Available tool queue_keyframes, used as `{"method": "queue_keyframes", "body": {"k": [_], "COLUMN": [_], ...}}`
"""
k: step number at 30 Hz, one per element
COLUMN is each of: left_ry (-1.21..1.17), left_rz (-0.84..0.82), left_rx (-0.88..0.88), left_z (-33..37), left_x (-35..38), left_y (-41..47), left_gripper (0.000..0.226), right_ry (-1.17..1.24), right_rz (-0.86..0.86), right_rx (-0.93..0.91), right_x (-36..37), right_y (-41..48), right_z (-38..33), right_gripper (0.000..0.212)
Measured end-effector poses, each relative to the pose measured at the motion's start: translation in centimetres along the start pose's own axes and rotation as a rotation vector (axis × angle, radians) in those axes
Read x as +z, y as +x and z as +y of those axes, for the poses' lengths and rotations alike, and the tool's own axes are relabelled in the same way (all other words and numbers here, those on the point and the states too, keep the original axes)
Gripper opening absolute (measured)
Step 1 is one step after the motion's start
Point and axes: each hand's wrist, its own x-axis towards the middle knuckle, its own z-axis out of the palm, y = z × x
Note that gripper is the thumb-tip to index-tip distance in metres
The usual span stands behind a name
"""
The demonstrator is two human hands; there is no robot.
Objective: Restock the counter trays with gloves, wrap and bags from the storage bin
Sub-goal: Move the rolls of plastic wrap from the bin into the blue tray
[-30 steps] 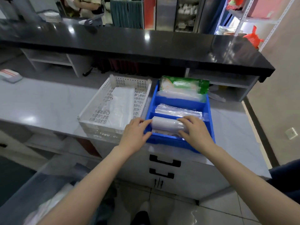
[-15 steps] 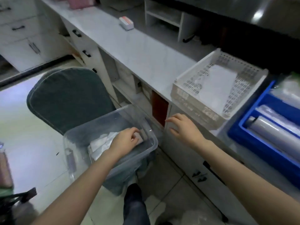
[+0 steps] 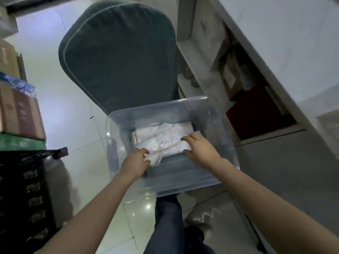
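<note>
A clear plastic storage bin stands on the floor below me. Inside it lies a white bundle of plastic bags, tied with a string, on top of another flat pack. My left hand is shut on the bundle's near left corner. My right hand rests on the bundle's right edge, fingers spread along its side. The counter trays are out of view.
A dark green cushioned chair stands just behind the bin. The white counter with open shelves runs along the right. Cardboard boxes and a black crate are stacked at the left. My leg is below the bin.
The view swung from the counter trays down to the bin. My left hand went into the bin first and took the bundle; my right hand has now come from the counter edge onto it.
</note>
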Motion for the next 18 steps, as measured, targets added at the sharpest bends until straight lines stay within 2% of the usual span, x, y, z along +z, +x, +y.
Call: {"method": "queue_keyframes", "body": {"k": [10, 15, 18], "left_ry": [0.199, 0.28, 0.247], "left_rz": [0.016, 0.024, -0.005], "left_rx": [-0.028, -0.008, -0.006], "left_z": [-3.5, -4.7, -4.9], "left_x": [5.6, 7.6, 8.0], "left_y": [11.2, 13.8, 14.3], "left_gripper": [0.065, 0.07, 0.076], "right_ry": [-0.191, -0.287, -0.329], "right_rz": [-0.189, -0.251, -0.334], "right_rx": [-0.115, -0.228, -0.261], "right_x": [9.0, 11.6, 12.5], "right_y": [13.6, 17.7, 18.6], "right_z": [0.4, 0.7, 0.6], "right_gripper": [0.06, 0.067, 0.069]}}
